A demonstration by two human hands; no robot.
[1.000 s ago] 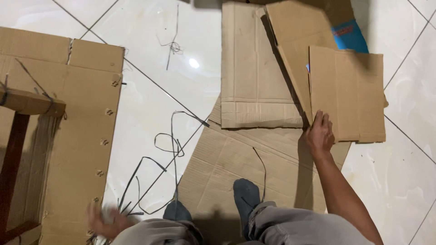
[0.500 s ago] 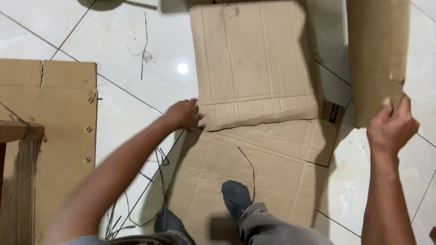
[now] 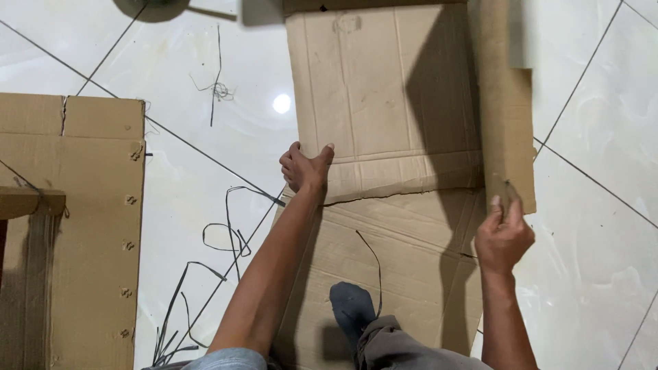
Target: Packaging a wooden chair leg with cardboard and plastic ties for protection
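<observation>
My left hand (image 3: pixel 306 168) grips the lower left corner of a flat cardboard sheet (image 3: pixel 380 96) lying on the tiled floor. My right hand (image 3: pixel 503 235) pinches the bottom edge of a second cardboard piece (image 3: pixel 506 109), held up on edge above the right side of that sheet. A larger flattened cardboard (image 3: pixel 404 267) lies under both, nearer to me. My foot in a dark sock (image 3: pixel 351 306) rests on it.
Another big cardboard panel (image 3: pixel 89 226) with stapled edge covers the floor at left, partly over a wooden frame (image 3: pixel 27 202). Thin black plastic straps (image 3: pixel 219 240) curl on the white tiles between the panels. A dark round object (image 3: pixel 152 8) sits at the top edge.
My left hand came up from my knee to the sheet's corner and took hold. My right hand lifted the cardboard piece off the pile, then swung it left over the sheet's right edge.
</observation>
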